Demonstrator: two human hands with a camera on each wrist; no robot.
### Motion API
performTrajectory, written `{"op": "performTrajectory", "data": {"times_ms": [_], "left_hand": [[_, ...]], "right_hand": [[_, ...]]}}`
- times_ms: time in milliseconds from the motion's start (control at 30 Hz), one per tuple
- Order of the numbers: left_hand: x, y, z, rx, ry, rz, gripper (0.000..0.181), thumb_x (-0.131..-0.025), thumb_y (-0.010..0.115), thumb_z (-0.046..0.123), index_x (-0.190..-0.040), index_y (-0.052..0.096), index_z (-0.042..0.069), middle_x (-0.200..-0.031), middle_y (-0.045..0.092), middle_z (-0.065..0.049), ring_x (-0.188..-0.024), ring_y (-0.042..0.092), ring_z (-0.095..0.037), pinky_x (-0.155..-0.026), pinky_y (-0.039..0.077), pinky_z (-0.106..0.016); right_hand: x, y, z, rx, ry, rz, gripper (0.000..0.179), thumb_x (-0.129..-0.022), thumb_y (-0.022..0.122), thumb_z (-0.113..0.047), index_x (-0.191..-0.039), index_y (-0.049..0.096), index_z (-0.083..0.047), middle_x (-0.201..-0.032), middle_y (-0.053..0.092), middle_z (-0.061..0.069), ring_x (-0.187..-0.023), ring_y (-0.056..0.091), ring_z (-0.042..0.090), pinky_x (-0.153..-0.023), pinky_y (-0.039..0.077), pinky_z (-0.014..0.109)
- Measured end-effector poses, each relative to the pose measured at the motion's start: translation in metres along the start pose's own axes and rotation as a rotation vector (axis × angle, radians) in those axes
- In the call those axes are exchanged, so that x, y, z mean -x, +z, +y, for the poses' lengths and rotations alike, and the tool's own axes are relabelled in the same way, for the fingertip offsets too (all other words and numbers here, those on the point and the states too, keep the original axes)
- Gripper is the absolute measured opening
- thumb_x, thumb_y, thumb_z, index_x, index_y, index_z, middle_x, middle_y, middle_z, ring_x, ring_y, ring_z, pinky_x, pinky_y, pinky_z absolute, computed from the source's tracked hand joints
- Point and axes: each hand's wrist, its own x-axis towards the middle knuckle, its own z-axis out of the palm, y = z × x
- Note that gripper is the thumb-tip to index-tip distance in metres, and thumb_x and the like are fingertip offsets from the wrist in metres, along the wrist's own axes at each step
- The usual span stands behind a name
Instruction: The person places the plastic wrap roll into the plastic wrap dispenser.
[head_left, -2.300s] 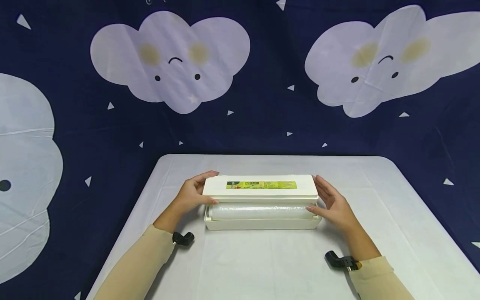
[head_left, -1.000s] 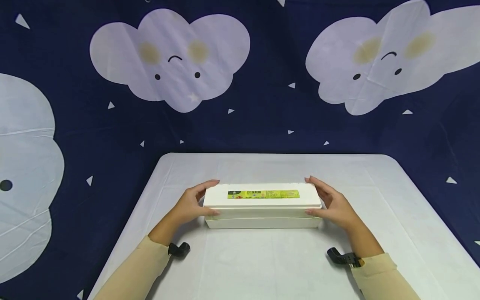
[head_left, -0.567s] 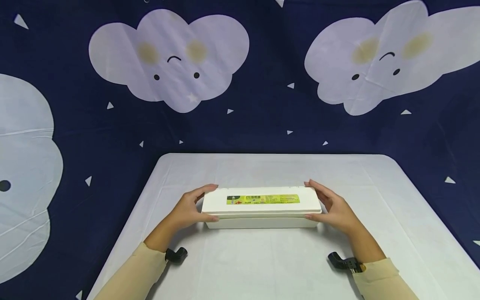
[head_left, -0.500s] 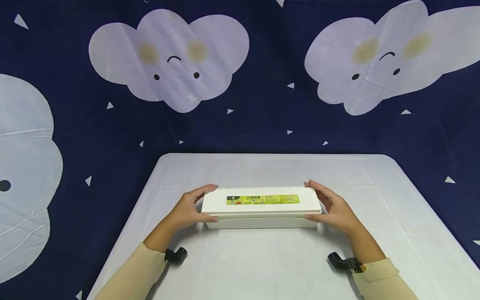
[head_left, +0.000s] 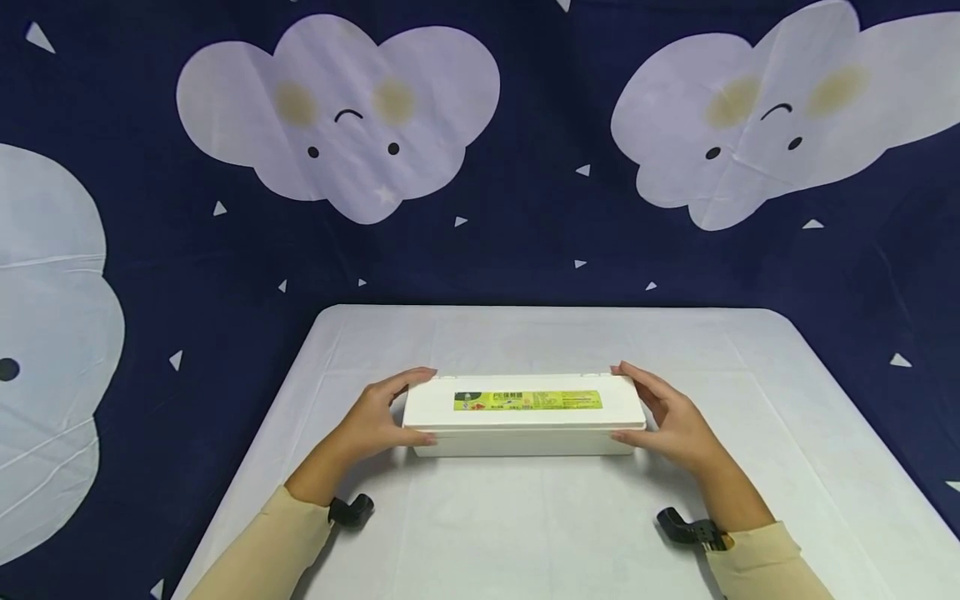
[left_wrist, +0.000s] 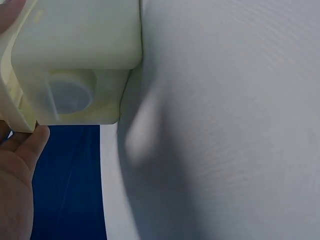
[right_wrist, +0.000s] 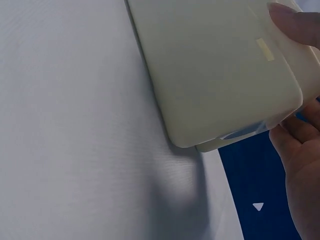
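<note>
A long white cling film box sits on the table, its lid lying over the base. Across the lid runs a green and yellow label. My left hand grips the lid's left end, thumb at the front edge and fingers at the back. At the other end my right hand holds the lid likewise. The round end of a roll shows at the box's end in the left wrist view. The rest of the roll is hidden by box and lid.
The table has a white cover and rounded far corners. Behind it hangs a dark blue cloth printed with pale clouds and small triangles. Black wrist cameras stick out inward from both wrists.
Both hands have brought the lid forward and down from its raised position over the base, covering the film roll that showed before. The base has stayed in place.
</note>
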Motion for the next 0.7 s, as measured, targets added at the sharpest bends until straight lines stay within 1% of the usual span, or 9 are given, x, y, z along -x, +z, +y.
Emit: {"op": "performTrajectory", "data": {"times_ms": [133, 233, 500, 700], "left_hand": [[0.0017, -0.0004, 0.0014, 0.016, -0.007, -0.011, 0.092, -0.061, 0.106, 0.018, -0.142, 0.064, 0.007, -0.147, 0.060, -0.004, -0.138, 0.053, -0.026, -0.116, 0.041, -0.048], [0.0033, 0.0000, 0.0020, 0.012, -0.013, -0.020, 0.092, -0.061, 0.106, 0.019, -0.142, 0.064, 0.008, -0.147, 0.060, -0.003, -0.139, 0.052, -0.025, -0.116, 0.041, -0.047], [0.0061, 0.0016, 0.0023, -0.033, 0.025, -0.036, 0.095, -0.062, 0.106, 0.021, -0.144, 0.061, 0.006, -0.150, 0.058, -0.004, -0.140, 0.051, -0.027, -0.115, 0.041, -0.052], [0.0060, 0.0029, 0.0009, -0.045, 0.025, -0.035, 0.099, -0.062, 0.106, 0.024, -0.147, 0.058, 0.003, -0.152, 0.055, -0.001, -0.142, 0.049, -0.026, -0.117, 0.039, -0.051]], "right_hand": [[0.0016, -0.0016, -0.0008, -0.006, -0.014, -0.006, 0.105, -0.067, 0.093, 0.016, -0.158, 0.043, 0.000, -0.154, 0.047, 0.027, -0.148, 0.041, 0.020, -0.120, 0.029, 0.028], [0.0030, -0.0022, -0.0007, 0.009, -0.019, -0.014, 0.105, -0.067, 0.094, 0.015, -0.158, 0.043, -0.001, -0.154, 0.047, 0.027, -0.148, 0.040, 0.021, -0.120, 0.029, 0.029], [0.0066, -0.0031, -0.0005, 0.022, -0.023, -0.018, 0.107, -0.066, 0.094, 0.017, -0.158, 0.043, -0.001, -0.152, 0.048, 0.026, -0.147, 0.042, 0.022, -0.121, 0.029, 0.032], [0.0077, -0.0029, -0.0016, 0.044, -0.035, -0.006, 0.107, -0.065, 0.094, 0.017, -0.158, 0.043, -0.001, -0.151, 0.048, 0.027, -0.146, 0.043, 0.021, -0.120, 0.030, 0.033]]}}
